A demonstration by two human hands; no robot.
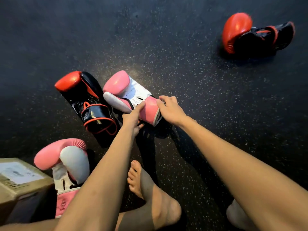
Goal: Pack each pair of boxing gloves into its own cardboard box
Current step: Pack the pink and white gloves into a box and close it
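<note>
Seated person on a dark speckled floor (pixel 183 72), reaching forward with both hands to the far pink-and-white glove (pixel 131 95), which lies on the floor just beside a red-and-black glove (pixel 86 100). The left hand (pixel 133 117) has its fingers extended along the near side of the pink cuff, touching it; the right hand (pixel 170 109) curls loosely over the cuff's far edge. Neither hand appears closed into a firm hold, and the glove is not lifted. The matching pink glove (pixel 65 164) rests near the left arm, touching a cardboard box (pixel 21 180) at the lower left. The second red-and-black glove (pixel 250 34) lies well apart at the upper right. Risks, as judged: a loose two-finger contact on the smooth, bulky cuff may let the glove slip or roll on lifting; the adjacent red-and-black glove may be dragged or mistaken for the partner, mixing pairs; the distant red glove demands a long reach. Containers: only one box is visible, label uppermost, seemingly closed; its contents cannot be told, and no second box is in view.
</note>
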